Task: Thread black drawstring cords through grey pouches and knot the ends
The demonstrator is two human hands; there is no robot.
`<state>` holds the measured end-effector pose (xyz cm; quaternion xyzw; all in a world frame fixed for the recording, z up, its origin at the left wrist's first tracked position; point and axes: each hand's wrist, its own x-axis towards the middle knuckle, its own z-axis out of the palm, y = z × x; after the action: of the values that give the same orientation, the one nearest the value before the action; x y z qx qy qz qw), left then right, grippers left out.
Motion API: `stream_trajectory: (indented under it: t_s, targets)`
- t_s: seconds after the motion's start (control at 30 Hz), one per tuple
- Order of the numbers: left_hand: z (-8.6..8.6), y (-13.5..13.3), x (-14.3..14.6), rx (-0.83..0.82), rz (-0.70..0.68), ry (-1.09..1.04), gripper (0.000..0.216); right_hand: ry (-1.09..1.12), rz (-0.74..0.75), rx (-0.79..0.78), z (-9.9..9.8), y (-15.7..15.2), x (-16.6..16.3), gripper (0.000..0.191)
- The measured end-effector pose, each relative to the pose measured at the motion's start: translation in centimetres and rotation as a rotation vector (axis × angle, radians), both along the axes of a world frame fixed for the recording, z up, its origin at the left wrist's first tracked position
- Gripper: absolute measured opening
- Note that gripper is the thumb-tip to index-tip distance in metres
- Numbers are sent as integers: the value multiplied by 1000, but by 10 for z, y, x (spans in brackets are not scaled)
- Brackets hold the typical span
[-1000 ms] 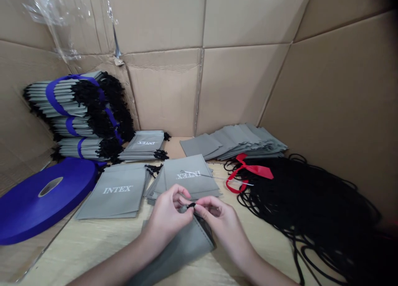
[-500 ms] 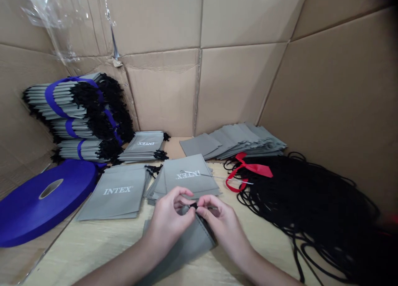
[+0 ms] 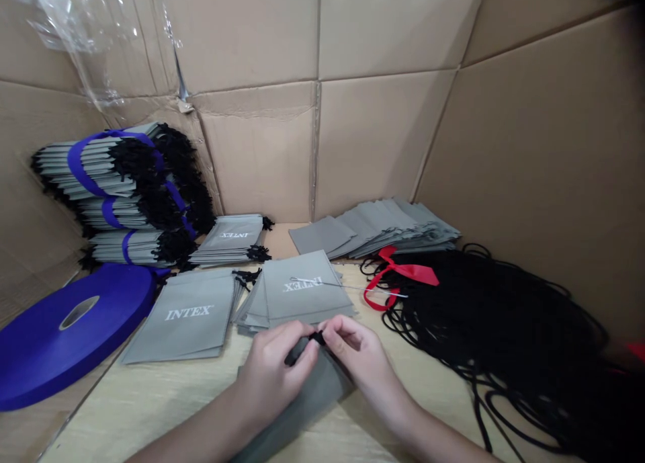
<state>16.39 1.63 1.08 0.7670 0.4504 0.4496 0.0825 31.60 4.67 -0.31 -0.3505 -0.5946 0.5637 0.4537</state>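
**Your two hands pinch together at the black cord end (image 3: 317, 338)**

Your left hand (image 3: 275, 369) sits just left of the black cord end, its fingers (image 3: 285, 332) curled inward and closed up to it. Your right hand (image 3: 357, 352) sits just right of it, its fingertips (image 3: 335, 326) pressed in from that side, with the palm turned partly inward. Your bare left forearm (image 3: 191, 429) rises toward it from the lower left, and your bare right forearm (image 3: 433, 433) from the lower right, both wrists angled inward and slightly bent.
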Motion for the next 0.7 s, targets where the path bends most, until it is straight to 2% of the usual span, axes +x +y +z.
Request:
stream_trajectory:
  t_s: [0.2, 0.37, 0.47, 0.6, 0.7]
  targets:
    - [-4, -1, 0, -40, -32, 20, 9, 105, 104, -70, -2, 7, 1, 37]
    - [-7, -3, -3, -76, -71, 129, 8, 37, 183, -75, 3, 13, 10, 40]
    - [-10, -4, -4, -76, -84, 173, 9, -5, 183, -50, 7, 14, 12, 40]
    - [-10, -4, -2, -103, -93, 202, 11, -112, 124, 83, 10, 10, 14, 32]
    - [-5, -5, -1, -141, -106, 222, 13, -293, 61, 358, 11, 6, 18, 20]
